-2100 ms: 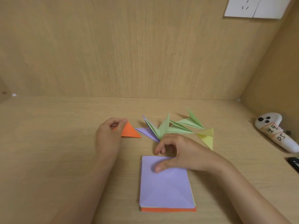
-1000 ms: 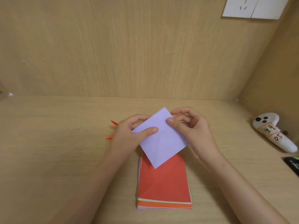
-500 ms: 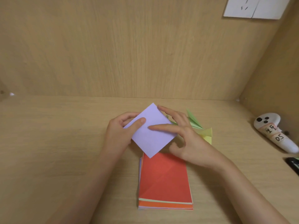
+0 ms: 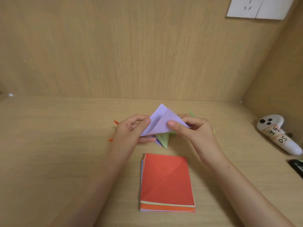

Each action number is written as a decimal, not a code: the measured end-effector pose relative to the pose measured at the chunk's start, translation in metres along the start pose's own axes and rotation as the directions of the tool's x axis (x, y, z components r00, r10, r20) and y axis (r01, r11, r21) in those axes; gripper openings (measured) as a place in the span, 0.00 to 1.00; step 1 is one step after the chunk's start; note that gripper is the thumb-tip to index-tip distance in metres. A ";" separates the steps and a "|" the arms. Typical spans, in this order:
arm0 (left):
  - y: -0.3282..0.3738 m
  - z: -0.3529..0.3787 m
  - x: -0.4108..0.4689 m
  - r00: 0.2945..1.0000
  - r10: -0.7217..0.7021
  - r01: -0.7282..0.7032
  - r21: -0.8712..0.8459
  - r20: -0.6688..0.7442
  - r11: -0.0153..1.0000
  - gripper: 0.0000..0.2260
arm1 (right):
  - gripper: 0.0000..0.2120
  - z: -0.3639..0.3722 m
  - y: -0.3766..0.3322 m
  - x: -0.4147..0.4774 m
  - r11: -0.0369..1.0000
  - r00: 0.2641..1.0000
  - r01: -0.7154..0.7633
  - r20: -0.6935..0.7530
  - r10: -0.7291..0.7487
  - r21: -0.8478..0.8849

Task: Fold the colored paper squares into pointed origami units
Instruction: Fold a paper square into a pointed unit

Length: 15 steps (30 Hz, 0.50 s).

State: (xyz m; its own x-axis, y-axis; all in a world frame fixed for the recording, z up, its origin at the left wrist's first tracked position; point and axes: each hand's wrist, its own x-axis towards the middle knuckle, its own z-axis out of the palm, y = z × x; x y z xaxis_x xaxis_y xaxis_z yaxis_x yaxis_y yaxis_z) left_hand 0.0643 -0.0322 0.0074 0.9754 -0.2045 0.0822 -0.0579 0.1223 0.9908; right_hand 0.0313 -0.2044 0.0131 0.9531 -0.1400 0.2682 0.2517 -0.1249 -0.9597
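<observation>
Both hands, left hand (image 4: 131, 131) and right hand (image 4: 193, 130), pinch the purple sheet (image 4: 162, 123) mid-fold above the table; uneven corners would likely skew the crease.

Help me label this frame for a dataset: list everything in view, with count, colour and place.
purple sheet: one, lilac, partly folded, held above the desk
paper stack: one, red sheet on top, orange and pale edges below, front centre
folded units: count hidden, green and purple, under the sheet
orange tips: two, beside the left hand
controller: one, white, labelled, right side
dark object: one, black, cut off at the right edge
wall plates: two, white, upper right
desk: one, light wood
left hand: pinches the sheet's left edge
right hand: pinches the sheet's right part
</observation>
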 end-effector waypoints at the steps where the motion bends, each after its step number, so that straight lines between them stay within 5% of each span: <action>1: 0.001 0.001 -0.001 1.000 0.001 -0.001 -0.003 0.009 1.000 0.10 | 0.08 0.001 -0.001 0.000 1.000 1.000 -0.021 -0.011 0.021 -0.004; 9: 0.010 0.007 -0.009 0.994 0.011 -0.017 0.056 0.109 0.998 0.21 | 0.09 0.001 -0.002 0.000 0.997 0.996 -0.074 -0.060 0.073 -0.009; 15: 0.006 0.007 -0.007 0.991 0.057 -0.060 0.026 0.122 0.998 0.14 | 0.06 0.000 -0.003 0.000 0.990 0.992 -0.102 -0.068 0.109 0.096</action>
State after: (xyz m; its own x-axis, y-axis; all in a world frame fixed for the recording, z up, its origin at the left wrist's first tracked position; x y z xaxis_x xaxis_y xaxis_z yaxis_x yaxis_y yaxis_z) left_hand 0.0552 -0.0365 0.0139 0.9372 -0.3145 0.1507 -0.1218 0.1094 0.9865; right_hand 0.0311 -0.2037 0.0157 0.9612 -0.2194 0.1674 0.1682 -0.0153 -0.9856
